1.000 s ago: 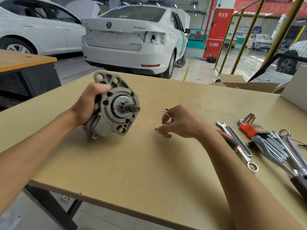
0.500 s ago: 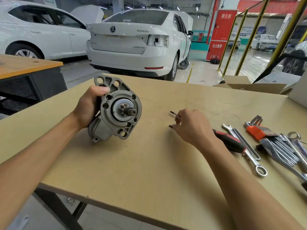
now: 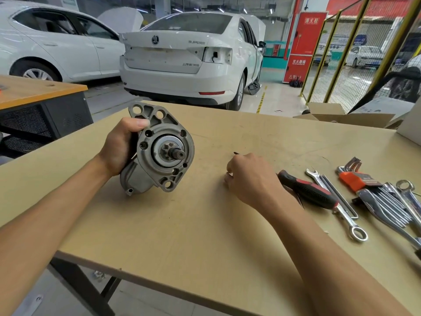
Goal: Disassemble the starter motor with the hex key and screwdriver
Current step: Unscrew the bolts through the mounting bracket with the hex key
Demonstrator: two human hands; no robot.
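My left hand [image 3: 118, 149] grips the grey starter motor [image 3: 159, 151] from behind. The motor rests tilted on the wooden table [image 3: 193, 236], its pinion shaft and mounting flange facing me. To its right, my right hand [image 3: 250, 179] rests on the table with fingers curled. A thin dark hex key [image 3: 235, 153] pokes out beyond the knuckles; the rest of it is hidden in the hand. A small metal piece [image 3: 227, 174] shows at the fingertips. The red and black screwdriver [image 3: 307, 190] lies just behind my right wrist.
Combination wrenches [image 3: 341, 206] and a hex key set in an orange holder [image 3: 355, 181] lie at the right of the table. A cardboard box [image 3: 337, 115] stands at the far right edge. White cars are parked behind, and another bench stands at the left.
My right hand has shifted to the right, away from the motor, and curled over the small parts. The motor has been turned slightly more upright in my left hand.
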